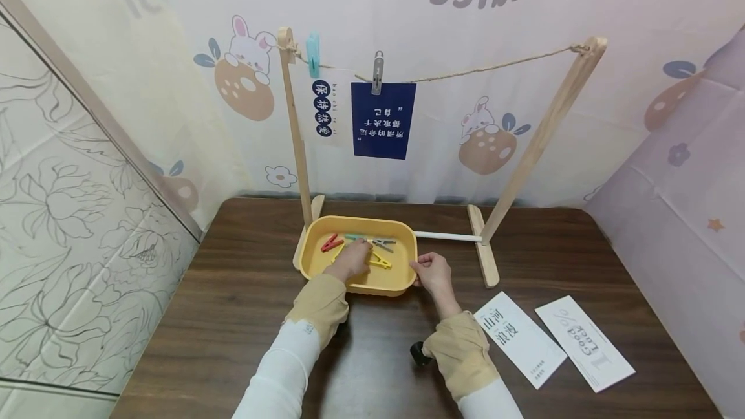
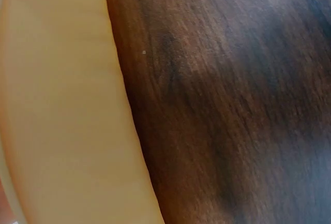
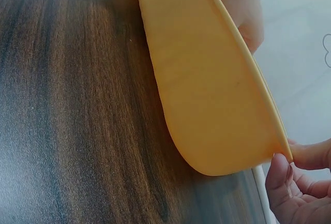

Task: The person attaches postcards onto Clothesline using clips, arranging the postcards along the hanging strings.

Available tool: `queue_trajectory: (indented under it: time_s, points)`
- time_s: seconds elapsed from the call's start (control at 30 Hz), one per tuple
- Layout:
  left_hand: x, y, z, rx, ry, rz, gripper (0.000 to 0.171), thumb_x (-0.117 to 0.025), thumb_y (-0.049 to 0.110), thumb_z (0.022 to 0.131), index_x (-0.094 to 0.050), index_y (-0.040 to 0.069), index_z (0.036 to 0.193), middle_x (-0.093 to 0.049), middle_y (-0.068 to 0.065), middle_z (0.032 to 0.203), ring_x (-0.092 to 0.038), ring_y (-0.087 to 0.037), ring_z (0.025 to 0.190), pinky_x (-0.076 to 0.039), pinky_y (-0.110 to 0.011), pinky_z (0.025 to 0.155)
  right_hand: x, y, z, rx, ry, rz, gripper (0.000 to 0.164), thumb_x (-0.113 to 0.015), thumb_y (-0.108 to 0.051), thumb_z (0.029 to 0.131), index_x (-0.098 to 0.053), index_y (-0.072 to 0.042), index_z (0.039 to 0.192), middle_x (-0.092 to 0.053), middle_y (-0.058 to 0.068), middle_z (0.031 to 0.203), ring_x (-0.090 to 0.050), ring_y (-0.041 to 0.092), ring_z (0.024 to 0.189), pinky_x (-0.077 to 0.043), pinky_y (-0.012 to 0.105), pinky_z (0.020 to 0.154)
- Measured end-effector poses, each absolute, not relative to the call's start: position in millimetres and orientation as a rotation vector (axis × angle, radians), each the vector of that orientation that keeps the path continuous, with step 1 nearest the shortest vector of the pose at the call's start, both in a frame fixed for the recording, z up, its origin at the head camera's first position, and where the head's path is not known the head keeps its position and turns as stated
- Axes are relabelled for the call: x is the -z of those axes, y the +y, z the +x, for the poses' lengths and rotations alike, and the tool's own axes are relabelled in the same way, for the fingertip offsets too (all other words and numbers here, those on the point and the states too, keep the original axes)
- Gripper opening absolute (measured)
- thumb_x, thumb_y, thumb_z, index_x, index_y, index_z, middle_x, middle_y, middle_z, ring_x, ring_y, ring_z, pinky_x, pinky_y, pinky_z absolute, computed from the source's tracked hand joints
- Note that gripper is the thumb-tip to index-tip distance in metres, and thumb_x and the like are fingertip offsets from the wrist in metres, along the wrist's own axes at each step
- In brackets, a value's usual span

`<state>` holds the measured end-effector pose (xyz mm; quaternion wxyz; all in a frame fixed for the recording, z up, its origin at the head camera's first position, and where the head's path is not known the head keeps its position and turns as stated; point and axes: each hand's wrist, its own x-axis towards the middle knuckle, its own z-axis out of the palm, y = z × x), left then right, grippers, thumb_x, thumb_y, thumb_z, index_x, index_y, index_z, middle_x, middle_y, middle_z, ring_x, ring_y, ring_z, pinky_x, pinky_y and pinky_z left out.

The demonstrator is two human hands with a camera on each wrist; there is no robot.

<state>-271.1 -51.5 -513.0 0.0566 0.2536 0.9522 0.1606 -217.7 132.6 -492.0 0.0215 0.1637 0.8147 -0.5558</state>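
1. The right hand (image 1: 432, 271) pinches the rim of the yellow tub (image 1: 410, 252).
2. The left hand (image 1: 354, 260) is inside the tub, by a yellow clothespin (image 1: 381, 262); I can't tell if it holds anything.
3. A red clothespin (image 1: 332, 244) lies near that hand.
4. The tub sits on the brown bench (image 1: 233, 290).
5. Behind it, a blue card (image 1: 381, 138) hangs from a rope (image 1: 495, 68).

Over the yellow plastic tray (image 1: 378, 289), I can read 保持热爱 and "bao chi re ai" on the hanging white card (image 1: 324, 99), and upside down, 所谓的命运都取决于自己 on the navy card (image 1: 382, 102); higher, right of the tray, the curtain (image 1: 460, 28) shows "Juice" mirror-reversed; right of the tray and nearer me, the two tabletop cards read 山河浪漫 (left one (image 1: 520, 341)) and "Good Luck" (right one (image 1: 584, 343))
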Motion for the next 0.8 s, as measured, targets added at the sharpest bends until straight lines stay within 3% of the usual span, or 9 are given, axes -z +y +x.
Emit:
queue_trajectory:
  time_s: [0.23,0.5,0.8]
  points:
    - [509.9,-47.1,-268.9,-0.414,2.898,0.741,0.035,-0.067,0.010,0.079,-0.057,0.001,0.111,-0.052,-0.012,0.104,-0.051,-0.025,0.097,-0.042,-0.032,0.084,491.2,131.8,-217.5,1.770,2.490,0.518,0.016,-0.062,0.000,0.079,-0.052,0.010,0.088,-0.055,0.010,0.068,-0.053,0.013,0.044,-0.052,0.035,0.050]
    - [511.9,-44.2,-271.2,-0.358,2.934,0.713,0.031,-0.070,0.012,0.076,-0.061,0.007,0.105,-0.052,-0.008,0.095,-0.052,-0.020,0.087,-0.045,-0.032,0.075,492.4,130.2,-218.0,1.786,2.483,0.538,0.016,-0.062,0.000,0.080,-0.053,0.009,0.088,-0.055,0.010,0.068,-0.051,0.009,0.043,-0.052,0.033,0.049]
    - [514.1,-46.4,-273.0,-0.423,2.932,0.727,0.029,-0.071,0.012,0.074,-0.063,0.005,0.101,-0.052,-0.006,0.092,-0.053,-0.019,0.084,-0.045,-0.030,0.073,492.2,130.9,-217.5,1.786,2.476,0.547,0.016,-0.062,0.000,0.080,-0.053,0.009,0.088,-0.055,0.009,0.068,-0.052,0.010,0.043,-0.052,0.035,0.051]
